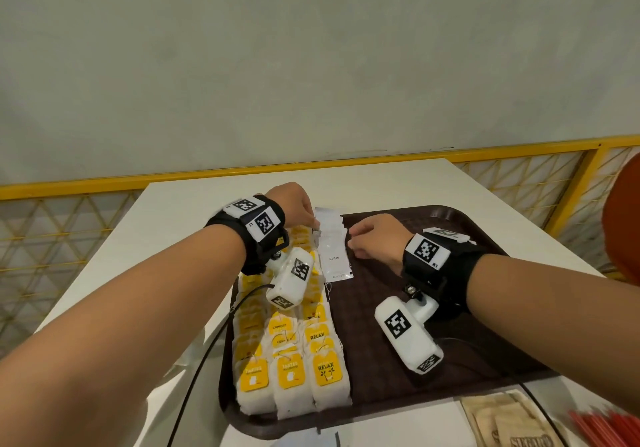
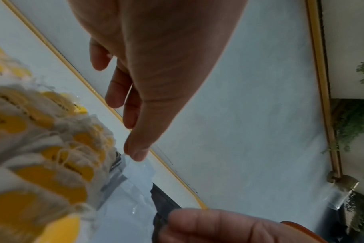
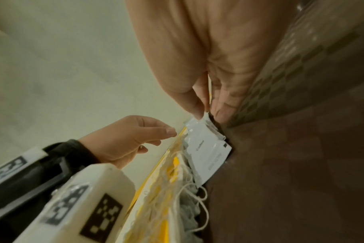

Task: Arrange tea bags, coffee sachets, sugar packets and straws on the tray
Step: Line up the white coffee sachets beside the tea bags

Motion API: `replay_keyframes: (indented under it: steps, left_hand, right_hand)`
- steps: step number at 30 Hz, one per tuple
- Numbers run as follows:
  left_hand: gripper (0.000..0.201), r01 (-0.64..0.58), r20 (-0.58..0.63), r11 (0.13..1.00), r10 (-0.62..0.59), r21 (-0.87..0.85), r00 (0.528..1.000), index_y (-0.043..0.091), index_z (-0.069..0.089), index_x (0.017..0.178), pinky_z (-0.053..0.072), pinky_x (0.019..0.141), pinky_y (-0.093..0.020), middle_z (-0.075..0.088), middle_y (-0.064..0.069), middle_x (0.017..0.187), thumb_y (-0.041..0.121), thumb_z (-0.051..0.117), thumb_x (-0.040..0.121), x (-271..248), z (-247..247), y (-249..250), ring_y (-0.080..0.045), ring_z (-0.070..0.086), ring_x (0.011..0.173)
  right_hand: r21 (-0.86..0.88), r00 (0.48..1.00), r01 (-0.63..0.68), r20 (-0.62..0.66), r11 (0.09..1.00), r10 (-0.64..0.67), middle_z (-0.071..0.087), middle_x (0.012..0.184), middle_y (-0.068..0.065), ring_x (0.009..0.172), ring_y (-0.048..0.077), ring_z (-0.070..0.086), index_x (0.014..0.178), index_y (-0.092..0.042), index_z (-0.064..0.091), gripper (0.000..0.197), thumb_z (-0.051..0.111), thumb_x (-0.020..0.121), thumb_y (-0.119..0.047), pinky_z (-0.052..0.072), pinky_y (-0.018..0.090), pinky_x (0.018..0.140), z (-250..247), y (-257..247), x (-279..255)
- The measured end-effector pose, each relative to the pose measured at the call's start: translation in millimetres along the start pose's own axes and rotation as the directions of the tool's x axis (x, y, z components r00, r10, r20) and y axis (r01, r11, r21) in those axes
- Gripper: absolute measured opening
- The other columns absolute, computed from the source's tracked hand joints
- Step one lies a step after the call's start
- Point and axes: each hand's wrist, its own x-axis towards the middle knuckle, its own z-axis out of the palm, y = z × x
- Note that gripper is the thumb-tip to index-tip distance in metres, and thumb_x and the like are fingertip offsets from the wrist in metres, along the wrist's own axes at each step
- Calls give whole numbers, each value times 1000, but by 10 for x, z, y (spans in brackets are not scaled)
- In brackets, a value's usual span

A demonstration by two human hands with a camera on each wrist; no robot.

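Note:
A dark brown tray [image 1: 460, 349] carries three rows of tea bags [image 1: 291, 353] with yellow tags along its left side. Beside them, toward the back, lies an overlapping row of white coffee sachets [image 1: 334, 256]. My left hand [image 1: 311, 219] is at the row's far left corner. Its thumb tip [image 2: 136, 154] touches a sachet [image 2: 135, 179] while the other fingers hang loosely curled. My right hand [image 1: 353, 238] is at the row's right side. In the right wrist view its thumb and a finger [image 3: 208, 111] pinch the far end of the sachets [image 3: 208, 151].
Brown sugar packets [image 1: 509, 422] and red straws [image 1: 613, 426] lie on the white table [image 1: 173, 232] in front of the tray, at the lower right. A yellow railing [image 1: 104, 183] runs behind the table. An orange object [image 1: 623, 225] stands at the right edge.

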Motion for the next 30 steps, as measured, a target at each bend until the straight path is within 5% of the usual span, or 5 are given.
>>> replay_keyframes:
  steps: [2, 6, 26, 30]
  left_hand:
    - [21, 14, -11, 1000, -14, -9, 1000, 11, 74, 98, 41, 70, -26, 70, -3, 99, 27, 69, 85, 1, -19, -11, -16, 58, 87]
    - [16, 44, -30, 998, -46, -45, 999, 11, 74, 97, 45, 73, -26, 71, -4, 102, 20, 68, 86, 26, -23, -41, -19, 62, 93]
    - [22, 23, 13, 998, -23, -52, 1000, 12, 71, 110, 48, 91, -30, 67, -3, 118, 18, 61, 91, 449, -31, -2, -19, 60, 109]
    - [21, 11, 21, 999, -10, -38, 1000, 13, 71, 107, 47, 87, -29, 67, -3, 116, 21, 62, 91, 482, 30, -5, -19, 59, 108]
  right_hand:
    - [-13, 1000, 18, -14, 1000, -18, 63, 120, 12, 110, 27, 61, 123, -2, 61, 40, 62, 84, 3, 49, 40, 100, 38, 7, 28]
    - [-14, 999, 45, -3, 999, -45, 59, 131, 9, 118, 25, 57, 130, -4, 56, 47, 57, 84, 5, 46, 38, 103, 126, -1, 71]
    - [64, 997, 73, -39, 995, -71, 54, 136, 12, 126, 24, 50, 134, -5, 52, 45, 44, 91, 2, 40, 37, 109, 247, 42, 367]
    - [77, 996, 84, -48, 993, -81, 55, 134, 11, 124, 25, 52, 132, -6, 54, 43, 44, 91, 1, 42, 39, 107, 244, 66, 413]
